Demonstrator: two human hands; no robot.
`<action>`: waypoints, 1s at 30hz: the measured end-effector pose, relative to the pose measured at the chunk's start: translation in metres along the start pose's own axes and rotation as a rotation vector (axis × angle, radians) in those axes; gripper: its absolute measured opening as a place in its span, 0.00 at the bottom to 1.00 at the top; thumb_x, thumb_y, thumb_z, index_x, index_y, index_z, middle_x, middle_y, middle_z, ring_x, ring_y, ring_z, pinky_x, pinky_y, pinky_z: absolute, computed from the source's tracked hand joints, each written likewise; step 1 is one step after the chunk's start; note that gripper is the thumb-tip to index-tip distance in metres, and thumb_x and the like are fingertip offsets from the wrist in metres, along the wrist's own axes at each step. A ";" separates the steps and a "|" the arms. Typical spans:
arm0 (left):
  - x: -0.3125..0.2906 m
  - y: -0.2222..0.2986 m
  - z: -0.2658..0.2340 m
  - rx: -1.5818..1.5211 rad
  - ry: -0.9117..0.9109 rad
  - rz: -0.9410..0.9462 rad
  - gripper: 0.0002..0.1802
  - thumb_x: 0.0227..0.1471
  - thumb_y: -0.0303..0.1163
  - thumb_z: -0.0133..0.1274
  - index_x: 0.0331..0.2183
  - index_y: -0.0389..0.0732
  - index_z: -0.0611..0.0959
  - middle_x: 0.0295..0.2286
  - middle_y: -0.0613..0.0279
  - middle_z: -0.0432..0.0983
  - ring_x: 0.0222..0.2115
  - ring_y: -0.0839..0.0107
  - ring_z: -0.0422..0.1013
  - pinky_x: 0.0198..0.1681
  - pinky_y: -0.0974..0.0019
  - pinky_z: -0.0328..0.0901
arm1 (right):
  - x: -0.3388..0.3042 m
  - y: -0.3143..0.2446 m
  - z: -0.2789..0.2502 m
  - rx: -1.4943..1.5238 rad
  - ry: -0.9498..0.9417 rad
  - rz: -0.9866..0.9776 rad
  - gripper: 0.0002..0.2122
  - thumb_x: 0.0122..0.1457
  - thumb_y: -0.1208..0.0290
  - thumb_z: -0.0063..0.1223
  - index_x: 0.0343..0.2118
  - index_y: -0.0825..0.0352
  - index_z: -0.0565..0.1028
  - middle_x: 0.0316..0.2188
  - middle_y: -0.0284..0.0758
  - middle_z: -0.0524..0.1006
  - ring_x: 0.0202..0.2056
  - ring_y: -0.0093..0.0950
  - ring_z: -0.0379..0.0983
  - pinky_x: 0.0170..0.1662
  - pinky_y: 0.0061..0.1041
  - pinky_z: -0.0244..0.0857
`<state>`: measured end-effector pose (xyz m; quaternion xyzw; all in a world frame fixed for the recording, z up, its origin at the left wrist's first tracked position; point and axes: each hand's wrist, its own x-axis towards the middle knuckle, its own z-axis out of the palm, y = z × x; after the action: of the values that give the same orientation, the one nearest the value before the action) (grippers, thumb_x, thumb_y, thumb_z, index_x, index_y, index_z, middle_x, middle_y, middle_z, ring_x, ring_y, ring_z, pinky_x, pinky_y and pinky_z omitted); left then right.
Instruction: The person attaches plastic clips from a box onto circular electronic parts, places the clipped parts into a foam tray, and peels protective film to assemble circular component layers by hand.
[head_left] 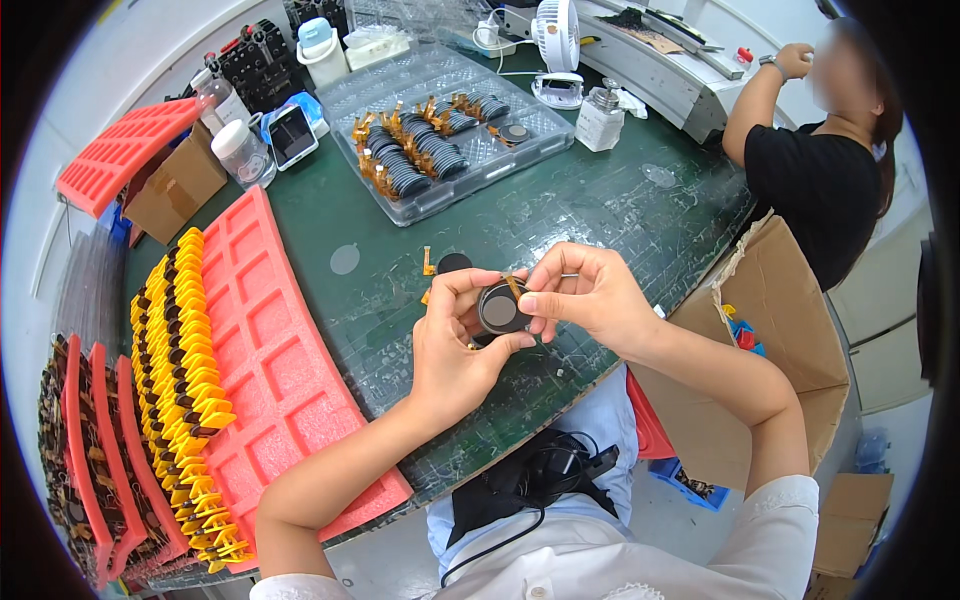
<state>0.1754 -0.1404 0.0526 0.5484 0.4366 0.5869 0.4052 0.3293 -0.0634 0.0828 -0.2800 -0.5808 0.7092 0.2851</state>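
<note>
My left hand grips a small round black disc part with a grey centre, thumb under it. My right hand pinches the same part from the right, fingertips on its rim near a thin orange flex tail. Both hands hover above the green table mat. Another black disc with an orange tail lies on the mat just behind my left hand.
A red foam tray at left holds rows of yellow-tabbed parts. A clear plastic tray with several black discs stands behind. A phone, jars, a small fan and a cardboard box surround. Another person sits at right.
</note>
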 end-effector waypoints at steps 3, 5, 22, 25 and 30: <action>0.001 -0.005 0.001 -0.234 -0.002 -0.070 0.21 0.44 0.15 0.50 0.40 0.37 0.62 0.43 0.48 0.67 0.40 0.69 0.69 0.42 0.68 0.67 | 0.002 0.003 0.001 -0.045 0.017 -0.008 0.07 0.49 0.80 0.55 0.24 0.69 0.67 0.25 0.34 0.72 0.21 0.20 0.70 0.23 0.18 0.66; 0.001 -0.005 -0.001 -0.245 -0.019 -0.081 0.19 0.46 0.16 0.48 0.40 0.38 0.62 0.44 0.47 0.67 0.40 0.69 0.68 0.42 0.69 0.67 | 0.001 0.005 -0.002 -0.062 0.033 -0.011 0.08 0.48 0.80 0.55 0.22 0.68 0.66 0.24 0.32 0.71 0.19 0.18 0.68 0.22 0.16 0.64; 0.009 0.004 -0.012 -0.289 0.097 -0.209 0.11 0.48 0.14 0.40 0.34 0.31 0.74 0.29 0.59 0.73 0.27 0.74 0.71 0.26 0.73 0.71 | 0.010 0.015 0.016 -0.812 0.003 -0.575 0.11 0.50 0.72 0.51 0.16 0.70 0.67 0.09 0.35 0.63 0.11 0.23 0.59 0.15 0.24 0.52; 0.019 0.010 -0.024 -0.236 0.212 -0.087 0.11 0.45 0.14 0.41 0.31 0.31 0.76 0.26 0.60 0.73 0.20 0.77 0.69 0.18 0.75 0.67 | 0.030 0.007 0.030 -0.829 0.048 -0.632 0.10 0.50 0.72 0.50 0.16 0.70 0.68 0.09 0.36 0.66 0.11 0.23 0.61 0.15 0.23 0.53; 0.041 0.023 -0.060 -0.062 0.393 0.148 0.10 0.44 0.14 0.44 0.29 0.33 0.78 0.19 0.64 0.73 0.17 0.80 0.67 0.16 0.77 0.62 | 0.079 0.000 0.064 -0.714 0.141 -0.762 0.12 0.51 0.69 0.50 0.16 0.69 0.66 0.08 0.31 0.60 0.12 0.17 0.55 0.15 0.20 0.49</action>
<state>0.1126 -0.1122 0.0855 0.4413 0.4476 0.7238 0.2846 0.2288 -0.0481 0.0885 -0.1756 -0.8264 0.2926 0.4479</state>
